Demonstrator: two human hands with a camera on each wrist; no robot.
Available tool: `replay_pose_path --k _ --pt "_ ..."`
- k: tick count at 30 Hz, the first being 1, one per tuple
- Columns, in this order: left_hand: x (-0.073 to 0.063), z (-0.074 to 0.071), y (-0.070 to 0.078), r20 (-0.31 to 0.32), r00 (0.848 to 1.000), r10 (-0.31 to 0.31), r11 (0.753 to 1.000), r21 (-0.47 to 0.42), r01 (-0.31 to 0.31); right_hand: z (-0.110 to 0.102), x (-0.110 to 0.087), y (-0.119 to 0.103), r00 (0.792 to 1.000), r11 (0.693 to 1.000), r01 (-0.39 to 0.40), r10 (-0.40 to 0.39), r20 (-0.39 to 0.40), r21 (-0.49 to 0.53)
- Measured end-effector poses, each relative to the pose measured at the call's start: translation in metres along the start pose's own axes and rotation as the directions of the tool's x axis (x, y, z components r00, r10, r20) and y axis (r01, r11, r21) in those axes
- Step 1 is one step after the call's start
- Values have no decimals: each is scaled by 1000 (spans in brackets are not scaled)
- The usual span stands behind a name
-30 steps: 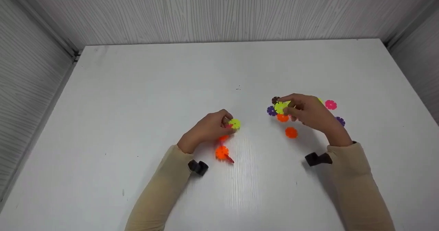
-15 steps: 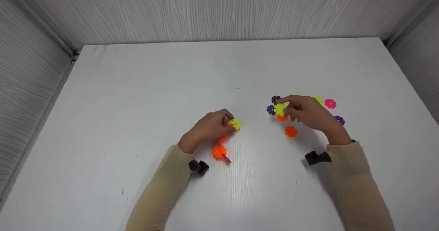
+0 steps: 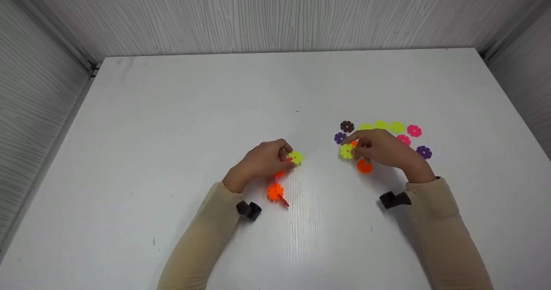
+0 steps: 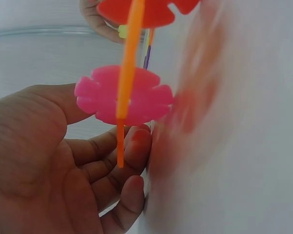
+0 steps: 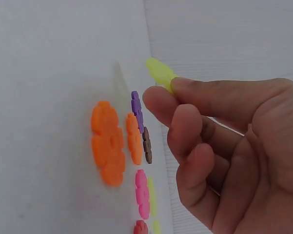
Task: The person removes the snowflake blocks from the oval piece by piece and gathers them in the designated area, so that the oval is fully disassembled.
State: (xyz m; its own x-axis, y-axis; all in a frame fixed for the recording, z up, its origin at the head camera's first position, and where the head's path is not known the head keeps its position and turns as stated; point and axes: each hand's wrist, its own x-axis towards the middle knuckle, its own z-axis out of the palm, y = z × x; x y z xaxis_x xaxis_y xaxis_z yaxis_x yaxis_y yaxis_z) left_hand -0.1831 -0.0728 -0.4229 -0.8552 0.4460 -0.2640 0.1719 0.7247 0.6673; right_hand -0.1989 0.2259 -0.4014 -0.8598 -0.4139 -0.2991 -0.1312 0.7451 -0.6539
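Note:
My left hand point(image 3: 263, 158) holds a joined string of slotted plastic flower discs. A yellow disc point(image 3: 295, 157) sticks out at its fingertips, and an orange disc point(image 3: 274, 192) with a red one slotted into it hangs at the near end. Close to the palm in the left wrist view are a pink disc point(image 4: 148, 100) and a red disc point(image 4: 158, 14); the fingertips' hold is hidden there. Between thumb and index finger, my right hand point(image 3: 381, 148) pinches a separate yellow disc point(image 5: 160, 72), raised above the table.
Loose discs lie around the right hand on the white table point(image 3: 193, 96): orange point(image 3: 364, 166), brown point(image 3: 347, 126), purple point(image 3: 340, 138), pink point(image 3: 414, 130), another purple point(image 3: 424, 152) and several yellow ones point(image 3: 397, 127). A panelled wall point(image 3: 275, 14) stands behind.
With its yellow disc, my right hand has come nearer to me and slightly left, uncovering yellow and pink discs behind it. The left hand stays put; the string's near end has swung slightly left.

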Motion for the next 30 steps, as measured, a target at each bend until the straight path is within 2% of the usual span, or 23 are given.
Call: replay_pose_path --k 6,21,30 --pt "1 1 -1 4 1000 1 1000 2 -1 5 3 2 997 997 -64 66 27 -39" --pt "-1 1 -3 1 1000 10 1000 -23 -10 14 5 0 998 992 -55 55 -5 -111" --pt "0 -2 -5 18 1000 18 999 -47 -18 13 6 -2 1000 998 -22 22 -7 -54"
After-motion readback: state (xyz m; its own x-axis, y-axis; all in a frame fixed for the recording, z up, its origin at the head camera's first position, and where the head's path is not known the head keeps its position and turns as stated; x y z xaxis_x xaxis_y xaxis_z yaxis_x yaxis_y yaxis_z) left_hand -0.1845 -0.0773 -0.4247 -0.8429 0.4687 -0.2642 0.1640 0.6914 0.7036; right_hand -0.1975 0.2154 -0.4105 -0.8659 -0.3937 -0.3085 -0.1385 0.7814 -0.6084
